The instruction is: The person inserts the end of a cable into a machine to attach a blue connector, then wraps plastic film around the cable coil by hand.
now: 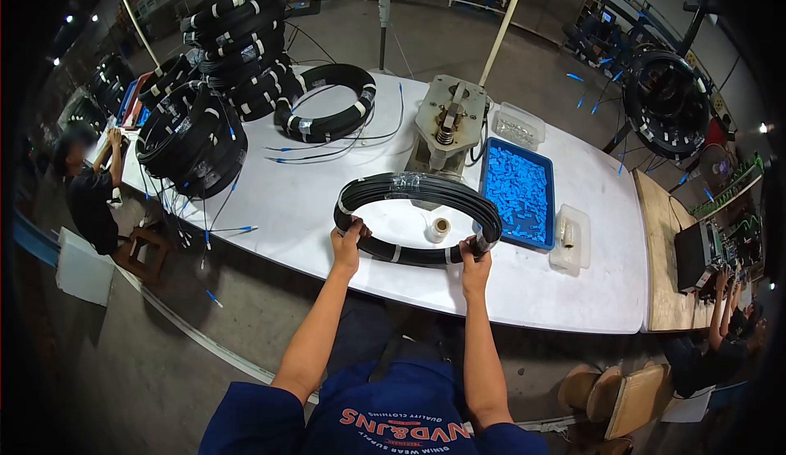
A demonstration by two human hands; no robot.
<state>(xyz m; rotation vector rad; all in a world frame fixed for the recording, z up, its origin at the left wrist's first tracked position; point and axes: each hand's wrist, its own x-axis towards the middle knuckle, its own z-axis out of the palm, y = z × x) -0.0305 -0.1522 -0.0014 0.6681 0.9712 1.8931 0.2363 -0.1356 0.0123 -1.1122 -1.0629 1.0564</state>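
A black cable coil (417, 186), bound with white and clear tape, is held just above the white table in front of me. My left hand (350, 238) is wrapped round its near left side. My right hand (474, 260) grips its near right side. Through the ring a small white roll (438, 228) shows on the table. Beyond the coil stands a metal press (449, 123). A blue tray (519, 189) full of small blue pieces lies to the right of the coil.
Stacked black coils (237, 46) stand at the table's back left, near a single flat coil (327, 103) with loose cable ends. Clear plastic boxes (571, 240) flank the blue tray. One person (90, 201) is at the far left, another (712, 357) at the far right.
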